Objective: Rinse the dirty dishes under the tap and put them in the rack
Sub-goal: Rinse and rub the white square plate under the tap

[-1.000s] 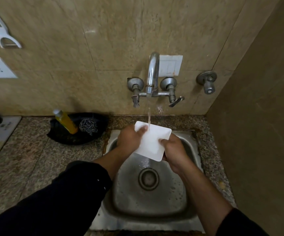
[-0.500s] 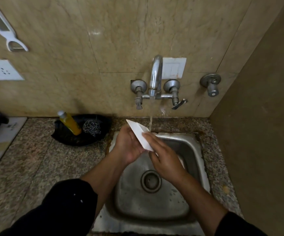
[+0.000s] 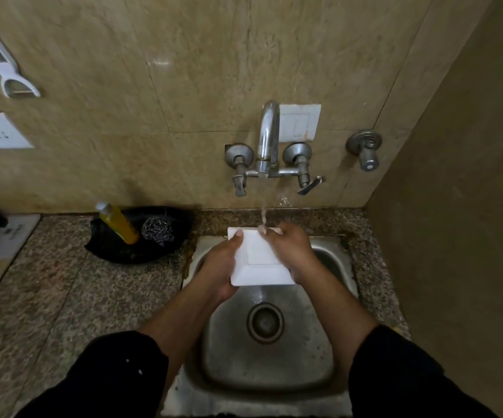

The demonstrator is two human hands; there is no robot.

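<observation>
A white square plate (image 3: 259, 260) is held over the steel sink (image 3: 267, 354), its underside with the raised foot facing me. My left hand (image 3: 221, 267) grips its left edge, thumb on top near the far corner. My right hand (image 3: 294, 251) holds the right edge, fingers curled over the far side. Water runs from the wall tap (image 3: 267, 140) in a thin stream and lands on the plate's far edge by my right fingers. No rack is in view.
A black dish (image 3: 117, 251) on the granite counter (image 3: 63, 291) left of the sink holds a yellow soap bottle (image 3: 117, 223) and a steel scrubber (image 3: 157, 230). A second valve (image 3: 364, 149) sticks out of the wall at right. A side wall closes the right.
The plate went from tilted edge-on under the stream to flat with its underside up. Both hands shifted their hold to its left and right edges.
</observation>
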